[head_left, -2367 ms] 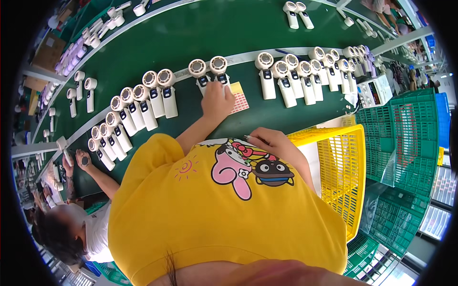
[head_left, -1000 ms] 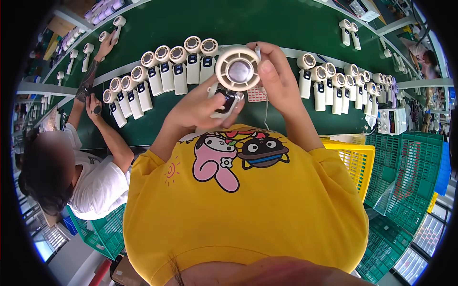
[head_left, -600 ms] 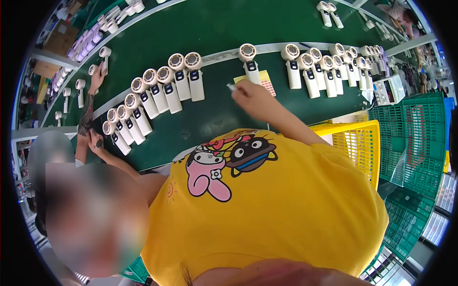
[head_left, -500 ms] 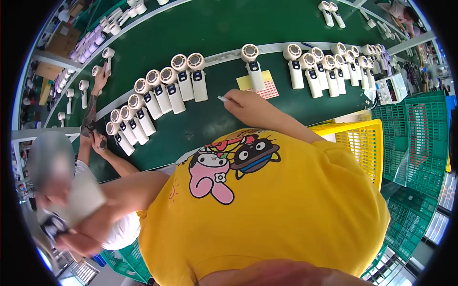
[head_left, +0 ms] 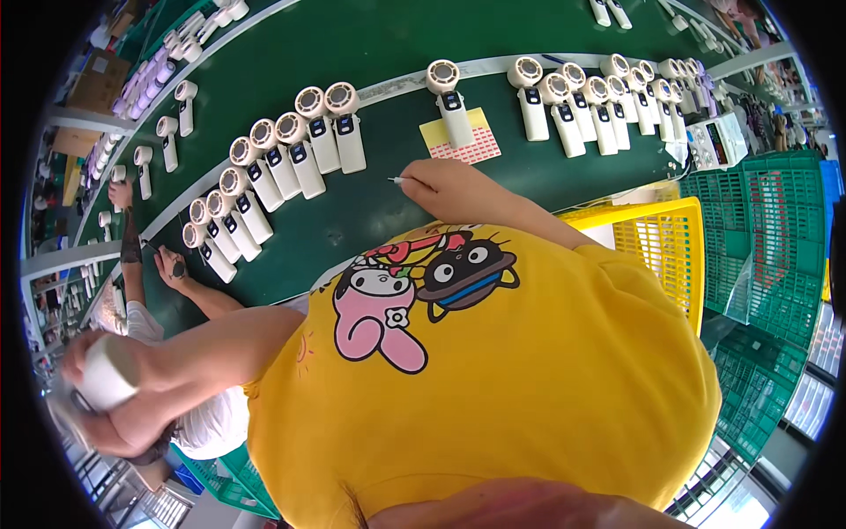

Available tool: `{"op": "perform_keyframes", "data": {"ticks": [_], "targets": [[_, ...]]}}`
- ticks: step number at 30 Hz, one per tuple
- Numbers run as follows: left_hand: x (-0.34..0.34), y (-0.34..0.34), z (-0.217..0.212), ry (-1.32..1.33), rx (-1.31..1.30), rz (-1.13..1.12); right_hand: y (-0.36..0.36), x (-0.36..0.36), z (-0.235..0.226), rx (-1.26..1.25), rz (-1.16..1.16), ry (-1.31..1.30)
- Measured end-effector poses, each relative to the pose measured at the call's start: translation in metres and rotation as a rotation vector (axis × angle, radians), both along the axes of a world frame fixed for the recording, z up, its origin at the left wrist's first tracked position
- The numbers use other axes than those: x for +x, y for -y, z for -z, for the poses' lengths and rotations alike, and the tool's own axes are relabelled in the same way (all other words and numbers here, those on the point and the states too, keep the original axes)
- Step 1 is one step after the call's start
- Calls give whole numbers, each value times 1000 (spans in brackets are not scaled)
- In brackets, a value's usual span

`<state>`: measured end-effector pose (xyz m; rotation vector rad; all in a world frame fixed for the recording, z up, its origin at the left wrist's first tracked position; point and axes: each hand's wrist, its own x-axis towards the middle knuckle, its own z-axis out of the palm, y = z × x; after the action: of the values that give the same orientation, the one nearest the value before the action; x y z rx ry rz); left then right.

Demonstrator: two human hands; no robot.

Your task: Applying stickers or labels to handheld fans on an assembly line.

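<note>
Right hand [head_left: 445, 191]: pinching small white piece [head_left: 397, 180] near label sheet [head_left: 483, 143] | left hand [head_left: 139, 414]: gripping blurred white object [head_left: 109, 374], far left of sheet

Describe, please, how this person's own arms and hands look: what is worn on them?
The yellow top has short sleeves, so both forearms are bare. The right hand wears no glove, and no watch or band shows at its wrist. The left hand is blurred; no glove can be made out, but smaller details cannot be told.
</note>
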<state>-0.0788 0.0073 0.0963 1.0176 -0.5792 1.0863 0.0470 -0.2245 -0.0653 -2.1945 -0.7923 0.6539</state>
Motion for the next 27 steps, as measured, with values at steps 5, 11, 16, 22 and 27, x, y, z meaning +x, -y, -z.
{"op": "perform_keyframes", "data": {"ticks": [5, 11, 16, 22, 27], "targets": [[12, 29, -1, 44, 49, 40, 9, 5, 9, -102, -2, -11], [9, 42, 10, 102, 58, 73, 7, -6, 24, -151, -64, 18], [-4, -27, 2, 118, 118, 55, 5, -7, 35, -83, -119, 6], [10, 2, 8, 211, 137, 13, 5, -1, 49, -165, -146, 27], [17, -29, 2, 143, 18, -1, 6, -6, 55, -83, -195, 38]]}}
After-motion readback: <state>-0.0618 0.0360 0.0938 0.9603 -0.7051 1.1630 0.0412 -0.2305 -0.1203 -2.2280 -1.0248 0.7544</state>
